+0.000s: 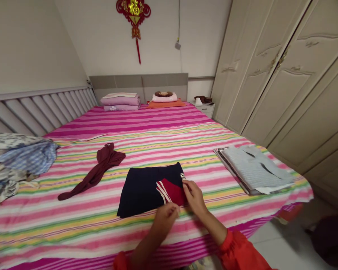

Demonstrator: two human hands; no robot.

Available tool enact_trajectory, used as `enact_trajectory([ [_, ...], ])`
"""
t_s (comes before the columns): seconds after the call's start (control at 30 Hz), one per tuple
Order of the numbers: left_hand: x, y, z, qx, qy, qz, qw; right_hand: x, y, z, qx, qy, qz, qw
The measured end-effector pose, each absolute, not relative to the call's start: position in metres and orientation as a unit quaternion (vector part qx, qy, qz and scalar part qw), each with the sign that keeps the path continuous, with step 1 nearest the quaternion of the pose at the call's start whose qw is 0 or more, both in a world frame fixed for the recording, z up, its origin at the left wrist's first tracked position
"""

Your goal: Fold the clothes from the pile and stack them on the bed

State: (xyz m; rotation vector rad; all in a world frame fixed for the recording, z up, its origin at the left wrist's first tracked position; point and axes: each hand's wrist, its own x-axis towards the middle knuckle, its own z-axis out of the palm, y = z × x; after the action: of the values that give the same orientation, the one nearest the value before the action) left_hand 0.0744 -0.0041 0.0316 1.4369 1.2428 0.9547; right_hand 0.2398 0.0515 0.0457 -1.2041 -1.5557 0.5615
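The navy garment (141,187), perhaps folded shorts, lies nearly flat on the striped bedspread (87,230), just beyond the left hand (165,219) and beside the right hand (195,197). From my remote view, the left fingers look curled in but blurred near the red, white-edged part; I can't tell if they pinch cloth. The right fingers touch the side edge by a white emblem; whether they grip it, I can't make out. My worry is uneven tension: if one hand pulled harder, the red part could skew or crease, and the smooth-looking cloth could slide.

Left of the left fingers, the twisted maroon garment (101,168) lies well apart; a sweep that way could snag it. Right of the right fingers sits the folded clothes stack (256,168), whose layered edges could shift if an elbow caught them.
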Motion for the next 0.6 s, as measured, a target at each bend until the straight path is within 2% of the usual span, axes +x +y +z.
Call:
enact_trajectory([
  [0.1, 0.052, 0.033, 0.051, 0.423, 0.64, 0.496, 0.407, 0.25, 0.043, 0.036, -0.522, -0.629, 0.214, 0.535],
  [0.2, 0.042, 0.072, 0.063, 0.319, 0.707, 0.495, 0.39, 0.251, 0.039, 0.032, -0.521, -0.621, 0.197, 0.551],
  [0.5, 0.052, 0.11, 0.068, 0.288, 0.681, 0.389, 0.549, 0.265, 0.02, 0.034, -0.538, -0.608, 0.187, 0.553],
  [0.6, 0.062, 0.109, 0.073, 0.291, 0.63, 0.396, 0.601, 0.259, -0.013, 0.034, -0.486, -0.687, 0.177, 0.511],
])
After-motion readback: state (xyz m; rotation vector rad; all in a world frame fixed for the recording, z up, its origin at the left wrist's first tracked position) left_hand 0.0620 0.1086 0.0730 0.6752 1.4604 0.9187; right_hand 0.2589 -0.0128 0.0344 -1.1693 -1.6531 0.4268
